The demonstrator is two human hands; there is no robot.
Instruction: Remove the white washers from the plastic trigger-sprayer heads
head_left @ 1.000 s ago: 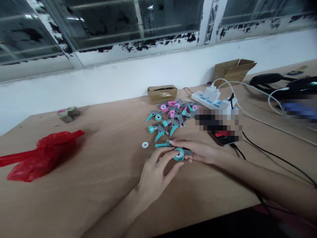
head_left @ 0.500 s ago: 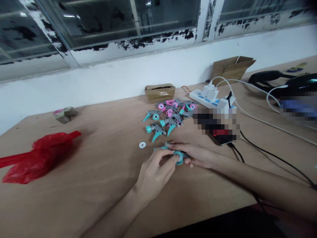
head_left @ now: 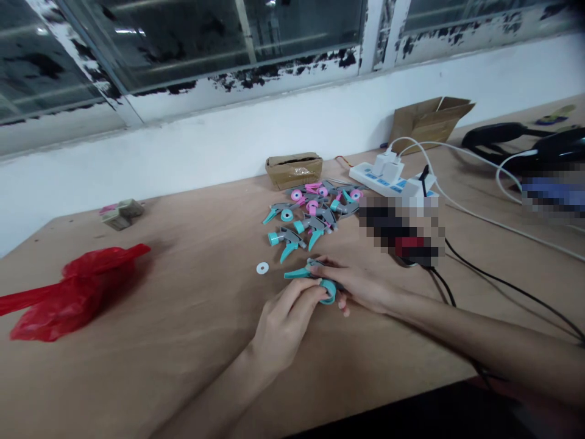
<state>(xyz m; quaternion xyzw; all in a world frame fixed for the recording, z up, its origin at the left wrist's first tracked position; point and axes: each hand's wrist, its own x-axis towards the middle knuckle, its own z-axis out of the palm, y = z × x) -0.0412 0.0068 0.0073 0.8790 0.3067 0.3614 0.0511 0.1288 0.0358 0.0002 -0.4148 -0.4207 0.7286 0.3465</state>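
A grey and teal trigger sprayer head (head_left: 298,274) is held between my two hands, its teal trigger pointing left. My right hand (head_left: 354,283) wraps around the grey body. The fingertips of my left hand (head_left: 286,320) are closed at the teal screw collar (head_left: 328,292), with fingers at its opening; whether something small is pinched there I cannot make out. Left of the sprayer head, a white ring washer (head_left: 262,268) lies flat on the table. Beyond my hands is a pile of sprayer heads (head_left: 287,239), some with teal parts and others with pink.
A small cardboard box (head_left: 295,171) stands behind the pile. To its right are a white power strip (head_left: 375,180) with plugs and cables, an open carton (head_left: 427,125) and a pixelated dark device (head_left: 388,228). A red plastic bag (head_left: 82,292) lies at the left.
My left fingers have drawn closer together at the collar's opening, and more of the teal trigger shows. My right hand keeps its grip on the sprayer head. The view has shifted slightly.
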